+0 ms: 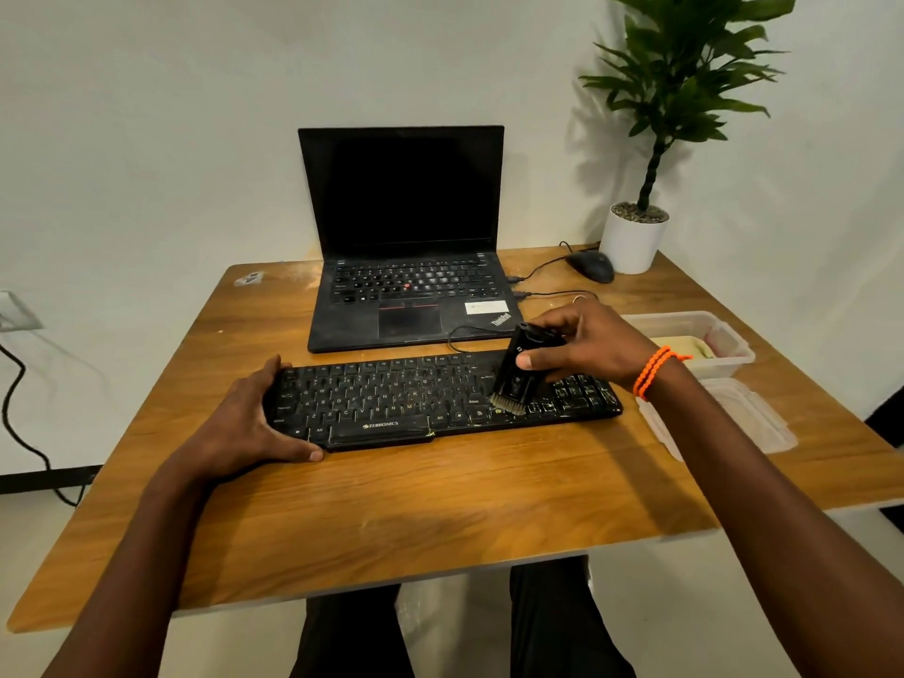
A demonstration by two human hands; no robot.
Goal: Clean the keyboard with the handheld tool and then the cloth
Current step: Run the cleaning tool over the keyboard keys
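A black keyboard (391,398) lies across the middle of the wooden table (391,521). My left hand (249,423) grips its left end, thumb along the front edge and fingers over the back. My right hand (587,345) holds a black handheld brush tool (516,369) tilted over the keyboard's right part, its pale bristles touching the keys near the front edge. A yellowish cloth (685,347) lies inside a clear plastic box (729,357) to the right of the keyboard.
An open black laptop (406,266) stands just behind the keyboard, cables trailing from its right side. A black mouse (591,266) and a potted plant (636,237) sit at the back right. The box's clear lid (734,423) lies near the right edge.
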